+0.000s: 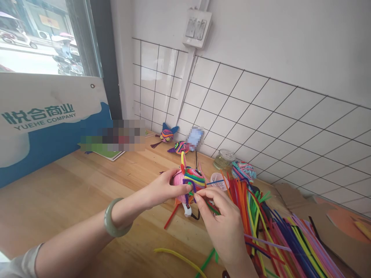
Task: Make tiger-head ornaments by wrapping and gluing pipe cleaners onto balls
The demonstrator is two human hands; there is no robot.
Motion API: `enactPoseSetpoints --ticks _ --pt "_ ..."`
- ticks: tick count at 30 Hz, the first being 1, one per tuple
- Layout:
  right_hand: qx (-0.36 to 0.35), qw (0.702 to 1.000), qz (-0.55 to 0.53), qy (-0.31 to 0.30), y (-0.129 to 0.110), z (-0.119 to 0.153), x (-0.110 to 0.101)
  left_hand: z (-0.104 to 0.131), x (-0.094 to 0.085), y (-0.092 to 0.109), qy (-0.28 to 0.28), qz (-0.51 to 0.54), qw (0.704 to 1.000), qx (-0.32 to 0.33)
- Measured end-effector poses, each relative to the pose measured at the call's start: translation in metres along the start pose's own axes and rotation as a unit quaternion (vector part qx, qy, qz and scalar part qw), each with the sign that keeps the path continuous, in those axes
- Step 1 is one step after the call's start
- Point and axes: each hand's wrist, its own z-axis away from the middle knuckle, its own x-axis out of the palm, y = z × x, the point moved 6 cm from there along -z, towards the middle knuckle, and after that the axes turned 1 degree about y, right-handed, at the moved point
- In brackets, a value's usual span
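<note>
A round craft piece [194, 177] wrapped in pink, green, yellow and red pipe cleaners is held above the wooden table. My left hand [171, 185] grips it from the left, thumb across its front and fingers partly hidden behind it. A yellow and red loop sticks up from its top. At its lower front, the thumb and index finger of my right hand [220, 212] pinch the end of a purple pipe cleaner [190, 183]. Just beneath the piece lies a white tool [187, 210] with a black cord.
Many coloured pipe cleaners [261, 224] cover the right side. Finished craft pieces [167, 133], a phone [195, 138], a glass jar [223, 159] and a small pink dish [219, 181] stand towards the wall. A loose yellow pipe cleaner [176, 255] lies in front.
</note>
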Motion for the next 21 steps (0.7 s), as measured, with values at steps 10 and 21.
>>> enactPoseSetpoints --ticks 10,21 --pt "0.04 0.999 -0.01 -0.001 0.0089 0.0079 0.0047 -0.0007 0.0035 0.001 -0.028 0.037 0.999 -0.01" --pt "-0.019 0.999 0.006 -0.036 0.0015 0.007 0.0082 0.0001 0.0004 0.0013 -0.01 0.047 0.999 -0.026"
